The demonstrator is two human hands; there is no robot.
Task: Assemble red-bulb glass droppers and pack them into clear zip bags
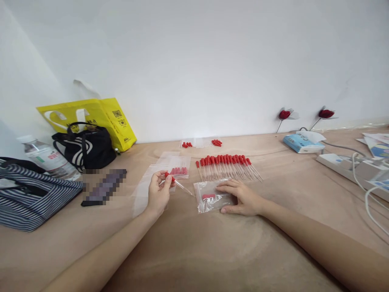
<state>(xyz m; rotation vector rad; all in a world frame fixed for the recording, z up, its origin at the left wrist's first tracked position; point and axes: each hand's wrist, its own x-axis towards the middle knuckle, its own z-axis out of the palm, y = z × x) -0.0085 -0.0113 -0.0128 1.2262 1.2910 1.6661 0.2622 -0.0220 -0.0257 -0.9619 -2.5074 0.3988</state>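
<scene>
My left hand (159,192) pinches a glass dropper (183,187) by its red rubber bulb, the clear tip slanting down to the right. My right hand (241,197) lies spread on a clear zip bag (202,202) that has a red-topped dropper in it. Behind the hands, a row of red-topped droppers (225,168) lies side by side on the table. Next to my left hand, a plastic bag (184,163) contains several red bulbs, and flat clear bags (142,194) lie partly under that hand.
Small bags of red bulbs (199,142) lie near the wall. On the left are a yellow bag (124,134), black bag (99,150), bottle (50,158), striped bag (39,202) and dark blurred object (105,187). A tissue pack (299,144) and power strip (337,165) sit right.
</scene>
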